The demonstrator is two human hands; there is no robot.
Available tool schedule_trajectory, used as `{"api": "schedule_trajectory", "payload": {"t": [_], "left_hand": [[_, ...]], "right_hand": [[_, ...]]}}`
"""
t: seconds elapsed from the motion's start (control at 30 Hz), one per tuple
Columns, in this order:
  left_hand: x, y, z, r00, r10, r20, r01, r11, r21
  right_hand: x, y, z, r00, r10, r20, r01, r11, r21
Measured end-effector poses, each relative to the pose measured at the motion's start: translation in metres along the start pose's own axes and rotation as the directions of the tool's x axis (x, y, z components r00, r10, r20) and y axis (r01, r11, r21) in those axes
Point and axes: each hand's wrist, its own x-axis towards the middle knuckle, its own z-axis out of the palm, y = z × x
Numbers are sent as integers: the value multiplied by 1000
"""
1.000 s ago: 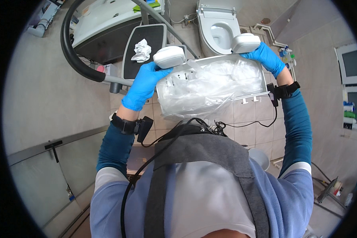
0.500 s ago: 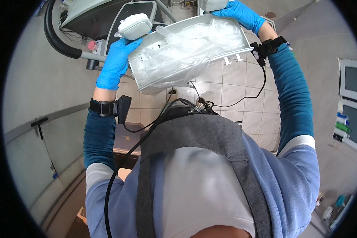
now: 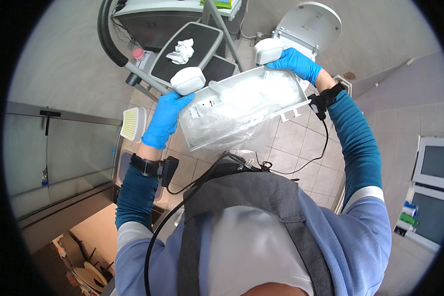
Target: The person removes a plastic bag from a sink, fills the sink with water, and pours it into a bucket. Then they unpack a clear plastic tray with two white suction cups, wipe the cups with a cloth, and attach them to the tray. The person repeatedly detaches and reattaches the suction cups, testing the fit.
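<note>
In both hands I hold a long white tray-like unit (image 3: 245, 137), tilted so its right end is farther from me. Clear crumpled plastic (image 3: 244, 111) fills it and hangs over its near edge. Two rounded white blocks, a left one (image 3: 188, 80) and a right one (image 3: 268, 51), stand at its far side, and small white hooks project from its near right edge. My blue-gloved left hand (image 3: 166, 118) closes on the far left corner beside the left block. The gloved right hand (image 3: 298, 65) grips the far right corner by the right block. Some fingertips are hidden behind the unit.
Beyond the tray-like unit stands a step ladder (image 3: 185, 34) with a crumpled white cloth (image 3: 182, 51) on its top step. A toilet with raised lid (image 3: 309, 24) is at the far right. A white-and-yellow stool (image 3: 133, 124) and a glass screen (image 3: 79, 148) are on the left.
The view has shifted, bringing the toilet, stool and more of the ladder into sight. The tray-like unit sits lower in the picture on its left side. Both hands keep their hold.
</note>
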Motion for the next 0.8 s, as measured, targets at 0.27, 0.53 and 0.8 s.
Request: {"api": "schedule_trajectory", "payload": {"t": [0.27, 0.53, 0.8], "left_hand": [[-39, -3, -17, 987, 149, -58, -148, 989, 26], [-52, -16, -3, 954, 281, -102, -287, 957, -40], [-51, -18, 6, 934, 244, -262, -194, 960, 201]], "right_hand": [[8, -64, 7, 998, -17, 62, 32, 967, -252], [25, -52, 9, 992, 69, 104, -43, 971, -235], [24, -58, 11, 996, 31, 88, -5, 959, -282]]}}
